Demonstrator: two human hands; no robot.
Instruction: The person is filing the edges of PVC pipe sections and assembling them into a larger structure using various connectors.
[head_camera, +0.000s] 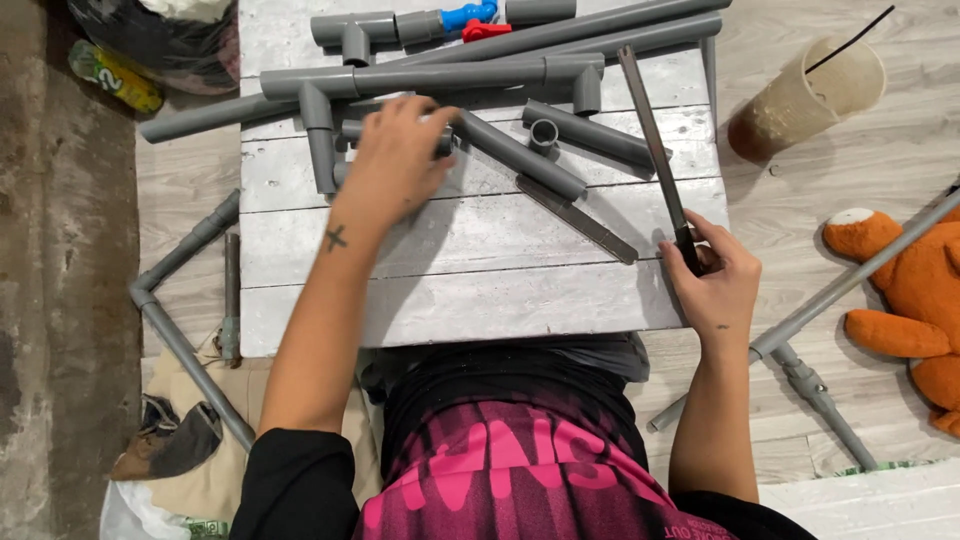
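Observation:
My left hand (395, 165) reaches over the white plank table (480, 290) and closes around a short grey pipe piece (520, 155) near its elbow end. My right hand (712, 280) grips the handle end of a long thin dark saw blade (650, 130) that lies slanted across the table's right side. A second flat metal blade (578, 218) rests on the planks between the two hands. Grey pipes with tee fittings (440, 78) lie across the table's far half.
A blue and red valve (470, 20) sits on a pipe at the far edge. A plastic cup (808, 95) and an orange plush toy (905, 290) lie on the floor right. Jointed grey pipes (175, 335) lie on the floor left, and more pipe (815, 385) right.

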